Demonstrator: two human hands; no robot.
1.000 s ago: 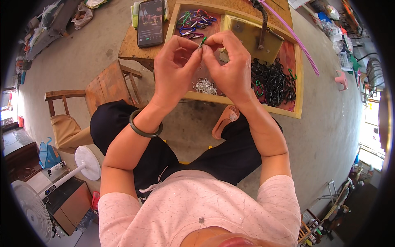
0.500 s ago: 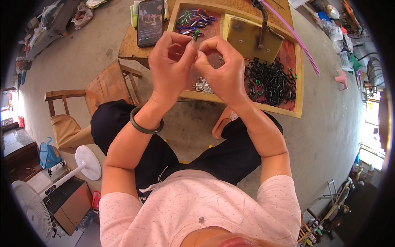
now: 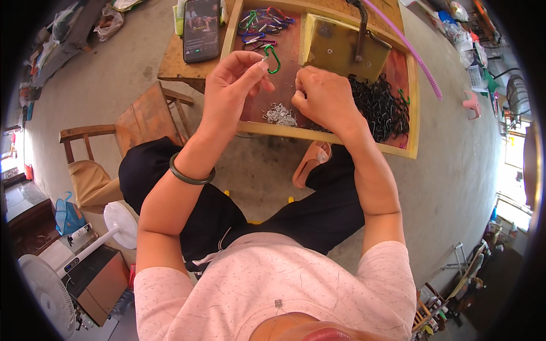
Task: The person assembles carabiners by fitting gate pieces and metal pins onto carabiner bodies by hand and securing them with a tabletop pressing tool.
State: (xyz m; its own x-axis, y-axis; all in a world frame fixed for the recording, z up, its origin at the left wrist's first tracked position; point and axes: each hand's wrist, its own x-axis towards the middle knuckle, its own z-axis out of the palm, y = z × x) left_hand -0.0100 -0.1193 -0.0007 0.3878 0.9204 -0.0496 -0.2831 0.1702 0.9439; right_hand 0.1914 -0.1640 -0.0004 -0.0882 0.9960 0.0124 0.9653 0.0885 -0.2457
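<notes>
Smartphone [image 3: 201, 34], dark, screen lit, on wooden table [image 3: 173, 59]. Left hand [image 3: 228, 90], thumb and fingertips pinching one green carabiner [image 3: 277, 62], raised over wood-rimmed tray [image 3: 414, 105]. Assorted coloured carabiners [image 3: 263, 25], loose, tray's far left corner. Small silver fittings [image 3: 280, 115], heaped, near edge. Right hand [image 3: 329, 99], fingers curled; cannot tell whether holding anything. Black clips [image 3: 382, 113], piled, right side.
</notes>
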